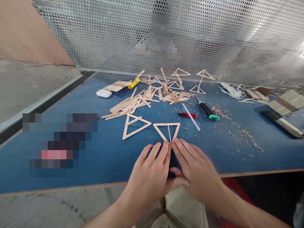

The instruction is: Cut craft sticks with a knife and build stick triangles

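A triangle of wooden craft sticks lies flat on the blue table, its point toward me, with one stick running down its middle. My left hand and my right hand rest side by side just below it. The fingertips of both hands press on the triangle's near point. Neither hand grips anything. A second stick triangle lies to the left of the first.
A heap of loose sticks and several finished triangles lie farther back. A red cutter, a black-green cutter, a glue stick, a tape ring and a white case lie around. A perforated metal screen closes the back.
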The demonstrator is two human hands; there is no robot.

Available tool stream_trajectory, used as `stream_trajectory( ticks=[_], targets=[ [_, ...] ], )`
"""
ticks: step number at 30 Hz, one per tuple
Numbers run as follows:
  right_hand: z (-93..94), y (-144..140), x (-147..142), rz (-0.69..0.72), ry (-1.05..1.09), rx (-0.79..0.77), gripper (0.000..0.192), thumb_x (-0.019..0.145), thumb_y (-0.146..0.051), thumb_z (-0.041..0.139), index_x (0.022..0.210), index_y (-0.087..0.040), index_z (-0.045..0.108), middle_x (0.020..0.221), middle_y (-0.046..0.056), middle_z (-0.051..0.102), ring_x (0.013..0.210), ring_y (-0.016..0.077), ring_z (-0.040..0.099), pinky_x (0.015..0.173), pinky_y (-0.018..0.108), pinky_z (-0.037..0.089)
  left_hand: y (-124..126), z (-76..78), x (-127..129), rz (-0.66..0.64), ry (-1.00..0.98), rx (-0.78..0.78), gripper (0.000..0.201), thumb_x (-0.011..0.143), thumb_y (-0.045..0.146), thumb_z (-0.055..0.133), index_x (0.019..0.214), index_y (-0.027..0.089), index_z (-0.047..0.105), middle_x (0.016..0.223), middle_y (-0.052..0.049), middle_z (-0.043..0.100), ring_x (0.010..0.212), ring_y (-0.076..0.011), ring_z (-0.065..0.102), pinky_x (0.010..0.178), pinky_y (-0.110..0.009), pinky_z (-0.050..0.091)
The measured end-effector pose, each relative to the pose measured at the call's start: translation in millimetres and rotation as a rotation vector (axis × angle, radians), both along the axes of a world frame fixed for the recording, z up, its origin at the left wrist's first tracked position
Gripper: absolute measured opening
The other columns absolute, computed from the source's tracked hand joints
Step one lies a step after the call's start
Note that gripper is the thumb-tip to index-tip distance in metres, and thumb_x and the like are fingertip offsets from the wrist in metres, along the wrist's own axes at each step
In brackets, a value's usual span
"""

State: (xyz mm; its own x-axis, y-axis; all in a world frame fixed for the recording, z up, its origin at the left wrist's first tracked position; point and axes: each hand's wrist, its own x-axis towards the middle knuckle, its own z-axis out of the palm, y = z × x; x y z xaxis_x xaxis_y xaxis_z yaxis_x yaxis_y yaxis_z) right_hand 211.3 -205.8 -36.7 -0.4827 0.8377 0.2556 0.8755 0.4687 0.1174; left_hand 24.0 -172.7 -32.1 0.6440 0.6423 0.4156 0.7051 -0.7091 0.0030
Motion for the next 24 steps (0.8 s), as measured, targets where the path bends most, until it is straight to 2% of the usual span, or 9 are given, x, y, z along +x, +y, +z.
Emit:
stream_trajectory(
  ticks=[5,10,15,24],
  targets=[
    [-1.6,0,0,-0.002,-0.012,-0.010,0.063,0.104,-0.040,0.043,0.155,-0.002,0.038,0.161,0.021,0.037,0.147,0.0330,0.039,0.114,0.050,0.044,1,-2.4,-1,-0.013,-0.019,-0.020,0.080,0.096,0.073,0.040,0.132,0.006,0.065,0.137,-0.014,0.066,0.118,-0.0285,0.061,0.104,-0.044,0.042],
    [-11.4,2,7,0.024,-0.022,-0.009,0.069,0.104,-0.044,0.043,0.158,-0.002,0.031,0.165,0.020,0.029,0.148,0.0335,0.037,0.115,0.049,0.042,2,1.3,-4,-0.017,-0.085,-0.125,0.082,0.091,0.076,0.045,0.137,0.010,0.061,0.137,-0.012,0.065,0.120,-0.0293,0.060,0.106,-0.046,0.039],
    [-12.1,2,8,0.005,0.020,-0.024,0.069,0.103,-0.043,0.044,0.159,-0.005,0.030,0.164,0.017,0.032,0.149,0.0315,0.035,0.116,0.049,0.041,4,4.7,-6,-0.023,-0.116,-0.190,0.079,0.090,0.075,0.049,0.137,0.013,0.060,0.135,-0.012,0.066,0.119,-0.0288,0.060,0.105,-0.045,0.039],
    [-3.0,6,9,0.053,0.005,-0.043,0.066,0.103,-0.045,0.043,0.155,-0.003,0.038,0.161,0.019,0.039,0.146,0.0327,0.038,0.117,0.053,0.037,3,3.3,1,-0.023,-0.035,-0.073,0.085,0.091,0.079,0.042,0.132,0.009,0.064,0.134,-0.015,0.067,0.119,-0.0295,0.061,0.104,-0.045,0.043]
  ],
)
